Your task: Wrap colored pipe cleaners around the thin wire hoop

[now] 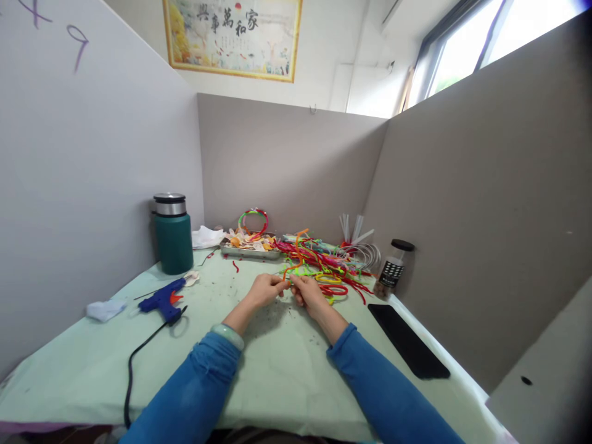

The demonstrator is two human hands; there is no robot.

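My left hand (264, 290) and my right hand (306, 291) meet over the middle of the pale green table cover (277, 364). Both are closed in a pinch on an orange pipe cleaner (296, 262) that rises from between my fingertips and bends away from me. Just beyond my hands lies a tangled heap of coloured pipe cleaners (324, 262) in red, green, yellow and pink. I wear blue sleeves and a pale bangle (227, 333) on my left wrist.
A blue glue gun (163, 301) with its black cord lies at left, near a dark green flask (172, 234). A metal tray (248, 244) of scraps and a coloured ring (253, 217) stand at the back. A dark-lidded jar (392, 269) and a black mat (407, 340) are right. Partition walls close three sides.
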